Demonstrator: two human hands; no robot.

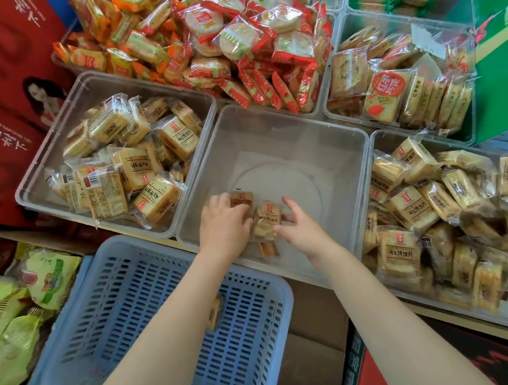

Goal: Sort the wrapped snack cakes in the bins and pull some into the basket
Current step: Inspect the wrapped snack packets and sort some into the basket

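clear-wrapped golden snack cake [266, 220], label perhaps brown

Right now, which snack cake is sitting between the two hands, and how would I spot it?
Find the nearly empty clear bin in the middle, just beyond the blue basket. Near its front wall, the left hand and right hand close on one wrapped cake. Unlike its darker neighbour, it is pale yellow.
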